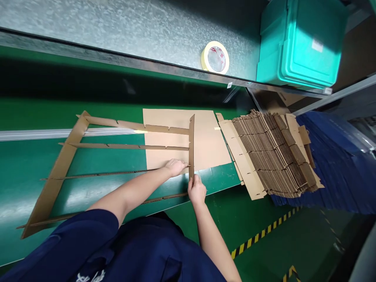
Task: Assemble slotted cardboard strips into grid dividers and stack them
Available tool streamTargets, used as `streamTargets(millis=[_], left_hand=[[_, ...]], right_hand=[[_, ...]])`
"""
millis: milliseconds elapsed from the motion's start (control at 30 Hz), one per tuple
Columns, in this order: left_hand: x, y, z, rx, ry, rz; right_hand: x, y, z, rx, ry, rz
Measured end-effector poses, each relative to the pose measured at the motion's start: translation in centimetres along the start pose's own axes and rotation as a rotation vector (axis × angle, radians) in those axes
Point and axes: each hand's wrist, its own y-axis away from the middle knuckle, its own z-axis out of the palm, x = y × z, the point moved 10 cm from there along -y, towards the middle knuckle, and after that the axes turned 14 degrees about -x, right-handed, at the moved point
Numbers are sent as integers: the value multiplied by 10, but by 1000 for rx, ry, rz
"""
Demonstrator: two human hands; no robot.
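A person (152, 246) in dark blue grips the right end of a cardboard lattice (132, 147) on a green worktable (102, 160).

Thin, notched strips standing on edge form the lattice, four long ones meeting a crosspiece at either end; to its right sits a ridged stack (264, 152) of corrugated pieces, and a smooth tan sheet (208, 143) lies flat beneath the right end. The left hand (176, 167) pinches the third long strip just beside the right crosspiece (191, 147); the right hand's (197, 191) fingers close around that crosspiece's near end. Beyond the glossy tabletop, a mottled metal shelf (117, 31) bears a teal lidded bin (314, 47) and a pale yellow tape roll (205, 58).
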Motion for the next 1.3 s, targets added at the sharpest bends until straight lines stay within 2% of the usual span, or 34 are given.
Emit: streamTargets(millis=[100,167,233,300,367,467,533,633,733,833,933,1033,1133,1200,1300], left_hand=[[1,2,-5,20,-11,17],[5,9,-15,83,-14,47],[16,22,-29,194,-8,134],[31,40,-34,251,12,246],[45,54,-19,178,46,304],[63,67,26,-42,79,305],[71,72,54,-140,79,286],[73,72,76,-143,78,242],[72,71,77,-103,72,257],[67,74,57,-15,64,312],[45,76,16,142,63,288],[10,68,-31,298,56,172],[-20,53,-73,429,39,37],[-31,38,-90,448,23,-11],[-40,14,-104,433,4,-43]], right_hand=[[1,-7,3,-73,-19,21],[5,-10,6,-141,-66,19],[11,-12,11,-217,-141,-2],[16,-12,17,-296,-232,-36],[18,-11,22,-365,-314,-70],[19,-11,26,-410,-340,-77],[18,-11,27,-398,-282,-52],[14,-10,30,-368,-150,-6],[11,-8,39,-391,-71,28],[14,-5,42,-418,-61,49],[15,-6,32,-351,-111,46],[10,-14,3,-109,-201,6],[-7,-27,-25,152,-232,-68],[-18,-39,-31,214,-236,-98],[-27,-57,-23,178,-248,-95]])
